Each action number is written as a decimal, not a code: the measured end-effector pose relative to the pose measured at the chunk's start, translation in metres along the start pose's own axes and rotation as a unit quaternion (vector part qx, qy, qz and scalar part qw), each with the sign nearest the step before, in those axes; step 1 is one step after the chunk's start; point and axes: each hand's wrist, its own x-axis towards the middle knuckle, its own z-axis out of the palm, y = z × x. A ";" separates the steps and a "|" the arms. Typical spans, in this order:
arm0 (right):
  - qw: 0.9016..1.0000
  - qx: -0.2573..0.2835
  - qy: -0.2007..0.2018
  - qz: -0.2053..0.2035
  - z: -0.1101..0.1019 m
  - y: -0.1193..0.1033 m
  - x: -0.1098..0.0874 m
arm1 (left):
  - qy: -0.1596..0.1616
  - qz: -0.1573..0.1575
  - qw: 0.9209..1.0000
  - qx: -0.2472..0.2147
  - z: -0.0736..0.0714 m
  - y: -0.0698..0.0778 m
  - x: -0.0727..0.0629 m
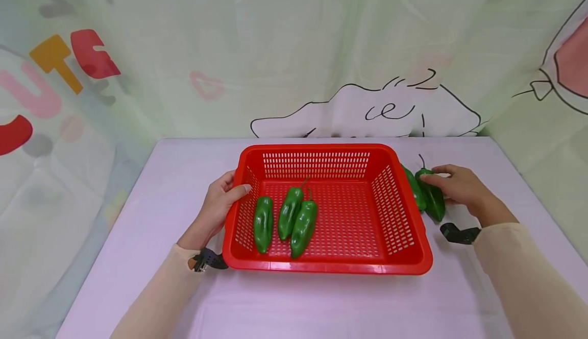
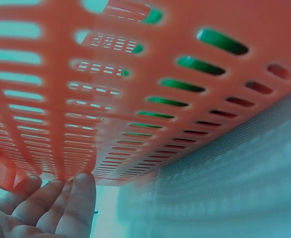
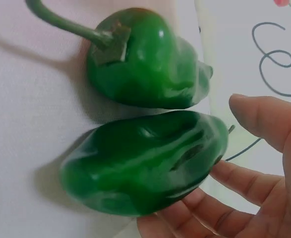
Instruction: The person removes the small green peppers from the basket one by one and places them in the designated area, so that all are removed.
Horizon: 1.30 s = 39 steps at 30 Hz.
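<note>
A red plastic basket [image 1: 331, 266] with slotted walls sits mid-table. Three green peppers [image 1: 263, 225] lie in its left half. My left hand [image 1: 219, 203] holds the basket's left side, thumb over the rim; in the left wrist view its fingers [image 2: 78, 203] press against the outer wall. Just outside the right wall are two more green peppers, one [image 1: 415, 190] partly hidden by the basket, the other [image 1: 434, 198] beside my right hand [image 1: 461, 186]. The right wrist view shows fingers touching that nearer pepper [image 3: 145, 163], with the thumb held off it.
A pale cloth covers the table [image 1: 317, 303]. Behind and at the sides hangs a light printed curtain [image 1: 294, 48] with cartoon drawings and letters. Dark straps [image 1: 459, 233] circle both wrists.
</note>
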 end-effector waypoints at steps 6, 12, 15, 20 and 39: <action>0.999 0.012 0.049 0.001 -0.002 -0.011 -0.013 | 0.000 0.000 1.000 0.006 0.000 0.001 0.000; 0.991 0.032 0.125 -0.025 0.000 -0.041 -0.030 | 0.000 0.001 1.000 0.005 0.000 0.000 0.001; 0.986 0.048 0.148 -0.053 0.002 -0.062 -0.041 | -0.001 0.001 1.000 0.007 0.000 0.000 0.001; 0.980 0.072 0.164 -0.092 0.008 -0.094 -0.058 | -0.001 -0.001 1.000 0.010 0.000 0.000 0.000; 0.979 0.138 0.054 -0.139 0.039 -0.163 -0.080 | -0.007 0.002 1.000 -0.005 -0.002 0.000 0.001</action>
